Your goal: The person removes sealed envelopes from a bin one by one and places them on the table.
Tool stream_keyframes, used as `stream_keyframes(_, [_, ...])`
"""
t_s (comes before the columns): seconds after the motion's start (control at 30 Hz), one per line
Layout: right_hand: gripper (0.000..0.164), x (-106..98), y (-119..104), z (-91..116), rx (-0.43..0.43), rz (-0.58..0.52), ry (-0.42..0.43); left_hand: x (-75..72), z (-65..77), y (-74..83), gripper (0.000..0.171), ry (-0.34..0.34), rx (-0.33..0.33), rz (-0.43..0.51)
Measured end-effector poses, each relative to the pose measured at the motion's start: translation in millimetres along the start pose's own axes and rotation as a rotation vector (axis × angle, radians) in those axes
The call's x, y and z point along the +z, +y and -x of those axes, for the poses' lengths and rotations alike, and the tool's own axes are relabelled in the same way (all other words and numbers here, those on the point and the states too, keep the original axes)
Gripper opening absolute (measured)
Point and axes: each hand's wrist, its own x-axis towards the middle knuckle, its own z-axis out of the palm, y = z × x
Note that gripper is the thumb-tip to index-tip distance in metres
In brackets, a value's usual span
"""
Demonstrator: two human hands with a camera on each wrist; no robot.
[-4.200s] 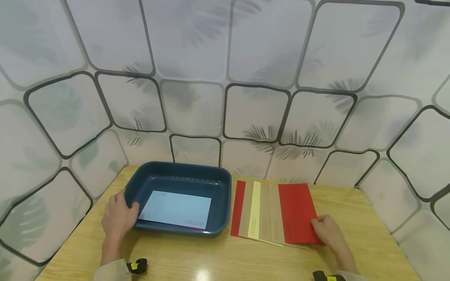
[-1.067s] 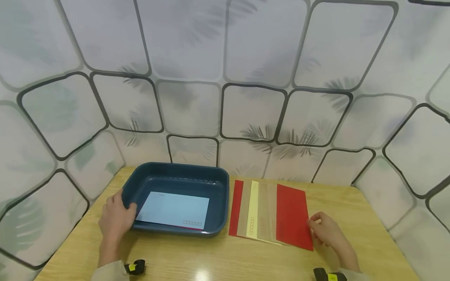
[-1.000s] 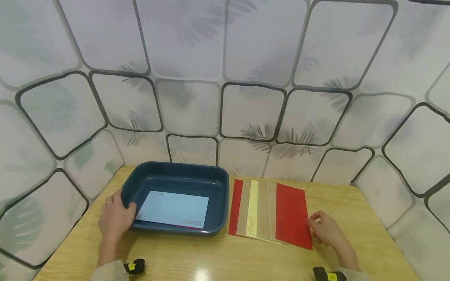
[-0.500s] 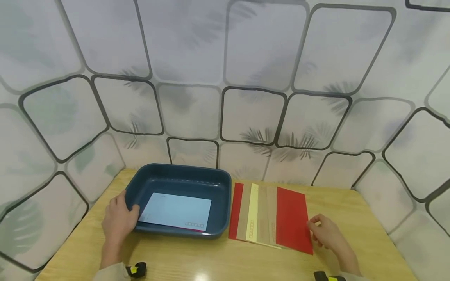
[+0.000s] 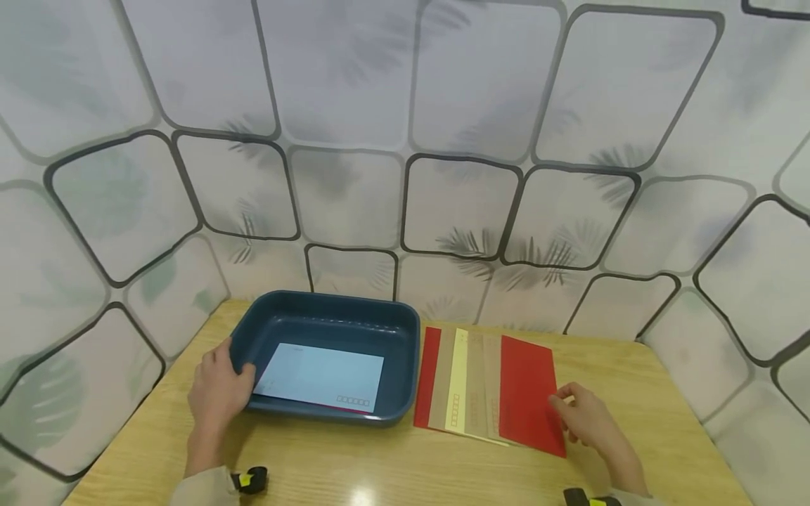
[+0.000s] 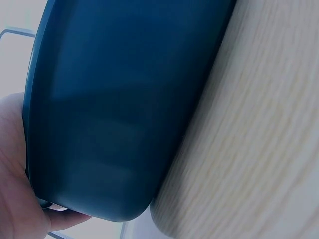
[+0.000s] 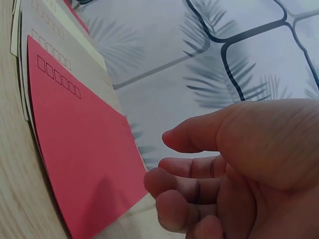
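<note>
A red envelope (image 5: 528, 397) lies — skewed atop fanned envelopes (image 5: 458, 383) — right of the dark-blue tray (image 5: 342, 329).

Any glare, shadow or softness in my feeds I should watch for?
Head: a bright glare spot on the wooden table at the bottom edge; left wrist: the dark blue tray's outer wall is deeply shaded, with little surface detail; right wrist: a soft shadow on the red envelope's lower part, its printed boxes clear.
</note>
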Motion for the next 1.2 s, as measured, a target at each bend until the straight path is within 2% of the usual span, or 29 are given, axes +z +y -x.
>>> stream_keyframes(0.13, [0.025, -0.1, -3.4, 0.7, -0.015, 0.0, 0.003, 0.2, 0.1, 0.5, 0.063, 0.0, 0.001, 0.001])
stream_keyframes(0.63, [0.024, 3.9, -30.0, -2.7, -0.17, 0.058, 0.049, 1.3, 2.3, -0.7, 0.063, -0.014, -0.021, 0.012])
stream_keyframes(0.83, [0.02, 9.2, -36.1, -4.4, -0.192, 0.048, 0.045, 0.7, -0.9, -1.6, 0.063, 0.003, -0.007, 0.011])
stream_keyframes(1.03, [0.018, 13.9, -46.5, -4.3, -0.221, 0.087, 0.04, 1.2, -0.5, -1.1, 0.063, 0.015, 0.0, 0.017])
stream_keyframes(1.2, [0.016, 18.2, -57.3, -6.2, -0.29, 0.111, 0.045, 1.1, 0.0, -0.9, 0.062, 0.015, -0.003, 0.021])
